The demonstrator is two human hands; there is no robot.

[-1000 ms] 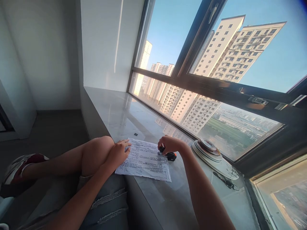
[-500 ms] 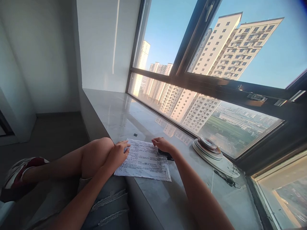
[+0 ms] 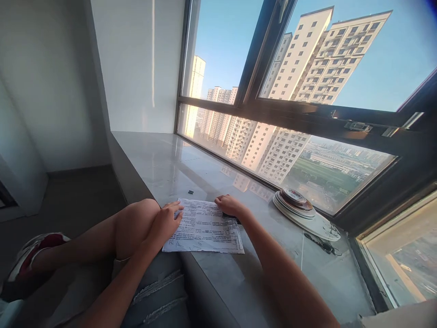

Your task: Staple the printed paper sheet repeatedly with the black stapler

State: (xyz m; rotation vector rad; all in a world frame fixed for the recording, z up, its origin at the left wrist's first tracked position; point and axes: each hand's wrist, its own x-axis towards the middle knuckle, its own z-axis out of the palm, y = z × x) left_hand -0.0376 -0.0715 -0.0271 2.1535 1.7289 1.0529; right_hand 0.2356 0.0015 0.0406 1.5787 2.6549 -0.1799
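Observation:
A sheet of printed paper (image 3: pixel 205 228) with worn edges lies on the grey stone windowsill, its near corner reaching over the sill's front edge. My left hand (image 3: pixel 169 221) rests flat on the paper's left side, fingers stretched out. At the far right edge of the paper, my right hand (image 3: pixel 231 206) is curled over what looks like a black stapler (image 3: pixel 229 216). Most of that black tool is hidden under the palm, and I cannot tell whether the paper is between its jaws. A small dark piece (image 3: pixel 190 192) lies just beyond the paper.
Right of my right arm, a stack of plates and round discs (image 3: pixel 295 207) stands against the window frame. Dark-handled scissors (image 3: pixel 322 245) lie beside it. My bent knee (image 3: pixel 145 214) touches the sill's front side. Tall buildings show through the window (image 3: pixel 290 150).
The view has shifted slightly. My right hand has closed a little more over the black tool, which shows less now. My left hand stays on the paper.

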